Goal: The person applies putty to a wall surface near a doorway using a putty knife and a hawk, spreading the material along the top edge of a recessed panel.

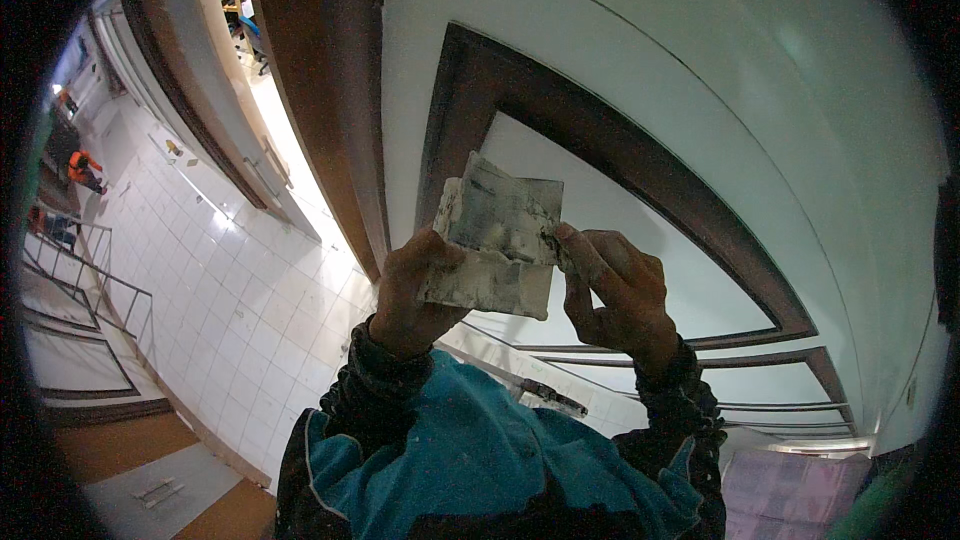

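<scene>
In front of the white wall panel, I hold two overlapping flat, squarish pieces, grey-white and smeared with dried residue; their material is unclear. The upper flat piece stands tilted behind the lower flat piece, whose edge crosses its bottom. My left hand grips the stack at its left side, thumb on the front. The fingertips of my right hand pinch the dark, frayed right edge of the upper piece. Whether the two pieces are joined is hidden.
Dark brown moulding frames the wall panel. Beside it, an ajar brown door lets in bright light. White floor tiles stretch left, past a metal railing. Far off, a person in orange stands. A dark object lies below my hands.
</scene>
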### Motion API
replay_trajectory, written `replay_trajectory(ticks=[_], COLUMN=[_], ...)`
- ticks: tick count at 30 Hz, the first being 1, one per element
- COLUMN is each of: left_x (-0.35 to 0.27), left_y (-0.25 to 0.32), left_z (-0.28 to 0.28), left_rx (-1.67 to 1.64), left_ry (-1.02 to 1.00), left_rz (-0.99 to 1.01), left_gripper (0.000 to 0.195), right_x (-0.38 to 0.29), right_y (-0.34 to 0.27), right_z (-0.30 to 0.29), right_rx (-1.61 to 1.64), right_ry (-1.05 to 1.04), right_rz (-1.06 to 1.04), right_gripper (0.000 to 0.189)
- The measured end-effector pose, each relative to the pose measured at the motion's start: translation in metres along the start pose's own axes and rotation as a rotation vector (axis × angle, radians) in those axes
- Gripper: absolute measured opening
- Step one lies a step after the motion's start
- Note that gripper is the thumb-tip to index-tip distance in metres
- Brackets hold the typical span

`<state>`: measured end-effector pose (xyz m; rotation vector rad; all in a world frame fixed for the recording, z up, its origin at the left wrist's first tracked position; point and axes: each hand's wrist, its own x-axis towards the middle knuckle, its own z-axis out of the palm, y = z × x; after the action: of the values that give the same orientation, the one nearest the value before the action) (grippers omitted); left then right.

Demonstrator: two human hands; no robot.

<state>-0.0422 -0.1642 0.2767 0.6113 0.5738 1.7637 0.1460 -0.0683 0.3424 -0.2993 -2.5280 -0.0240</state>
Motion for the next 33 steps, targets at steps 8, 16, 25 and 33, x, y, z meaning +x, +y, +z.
replay_trajectory(ticks=[8, 16, 25, 33], left_x=[-0.006, 0.001, 0.011, 0.007], left_y=[-0.008, 0.019, -0.003, -0.015], left_z=[-0.018, -0.002, 0.002, -0.005], left_rx=[0.926, -0.334, -0.477, -0.370], left_ry=[0.028, -0.048, 0.113, -0.063], left_rz=[0.377, 0.016, -0.247, -0.200], left_gripper=[0.042, 0.037, 0.043, 0.037], right_x=[-0.010, -0.058, -0.047, -0.021], right_y=[0.001, 0.031, 0.015, 0.011], right_z=[-0.023, -0.030, -0.004, 0.036], right_rx=[-0.038, 0.030, 0.091, 0.044], right_ry=[-0.169, -0.201, 0.327, 0.384], right_rz=[0.005, 0.174, 0.263, 0.242], right_gripper=[0.055, 0.044, 0.035, 0.055])
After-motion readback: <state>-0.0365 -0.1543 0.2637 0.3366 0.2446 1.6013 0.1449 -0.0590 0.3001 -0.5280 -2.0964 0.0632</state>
